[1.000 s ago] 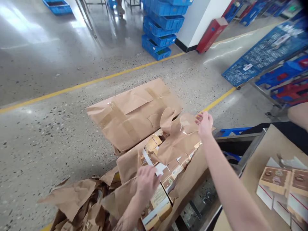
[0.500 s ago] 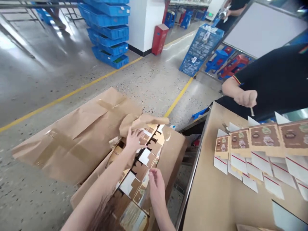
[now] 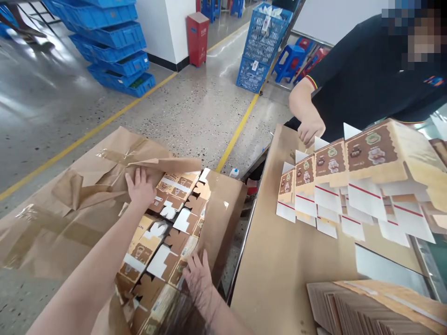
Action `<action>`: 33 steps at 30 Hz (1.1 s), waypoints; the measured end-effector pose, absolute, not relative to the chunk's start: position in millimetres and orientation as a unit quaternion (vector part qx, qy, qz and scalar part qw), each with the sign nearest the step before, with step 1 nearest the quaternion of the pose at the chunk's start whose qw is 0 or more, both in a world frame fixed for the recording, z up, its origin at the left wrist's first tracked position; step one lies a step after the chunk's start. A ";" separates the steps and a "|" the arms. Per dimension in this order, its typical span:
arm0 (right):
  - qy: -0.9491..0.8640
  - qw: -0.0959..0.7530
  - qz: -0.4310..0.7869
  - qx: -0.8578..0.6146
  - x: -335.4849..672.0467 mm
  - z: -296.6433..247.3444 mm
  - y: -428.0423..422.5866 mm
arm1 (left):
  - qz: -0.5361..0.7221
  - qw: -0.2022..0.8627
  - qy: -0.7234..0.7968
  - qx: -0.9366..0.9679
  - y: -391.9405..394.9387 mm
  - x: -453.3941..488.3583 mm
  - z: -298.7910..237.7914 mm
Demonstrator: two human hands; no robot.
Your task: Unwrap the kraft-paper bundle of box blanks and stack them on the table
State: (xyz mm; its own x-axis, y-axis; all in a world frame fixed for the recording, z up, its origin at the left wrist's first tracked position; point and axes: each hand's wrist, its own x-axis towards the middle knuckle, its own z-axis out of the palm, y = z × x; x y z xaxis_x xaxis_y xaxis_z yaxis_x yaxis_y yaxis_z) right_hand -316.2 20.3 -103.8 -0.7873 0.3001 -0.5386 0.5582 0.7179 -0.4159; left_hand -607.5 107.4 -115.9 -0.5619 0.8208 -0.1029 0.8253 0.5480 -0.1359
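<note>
On flat cartons [image 3: 164,232]: both hands, left hand [image 3: 140,188], right hand [image 3: 198,278].

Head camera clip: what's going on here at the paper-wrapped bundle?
A person has both hands on a stack of flat printed cartons inside a torn-open brown paper wrapping. The left hand rests flat at the far end, the right hand at the near edge. Across the work table, a co-worker's hand is by a row of fanned-out cartons.
</note>
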 end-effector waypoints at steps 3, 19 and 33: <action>0.909 0.271 -0.245 0.199 -307.8 -107.6 33.3 | -0.040 0.040 0.851 0.523 72.4 -547.0 -109.5; 0.866 0.454 -0.080 0.196 -268.1 -69.6 22.9 | 0.065 0.496 0.715 0.488 -202.9 -255.8 -149.9; 0.833 0.109 -0.210 0.501 -214.4 18.3 -58.5 | 0.314 0.390 0.775 0.386 -90.3 -350.4 -105.1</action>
State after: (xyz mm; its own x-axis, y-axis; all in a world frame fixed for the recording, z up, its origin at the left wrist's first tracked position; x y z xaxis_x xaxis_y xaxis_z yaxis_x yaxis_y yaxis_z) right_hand -214.4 -58.5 18.3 -0.4749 0.7876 -0.3925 0.8796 0.4108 -0.2400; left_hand -350.4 -90.3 -105.1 -0.3975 0.8433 -0.3617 0.3532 0.5045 0.7879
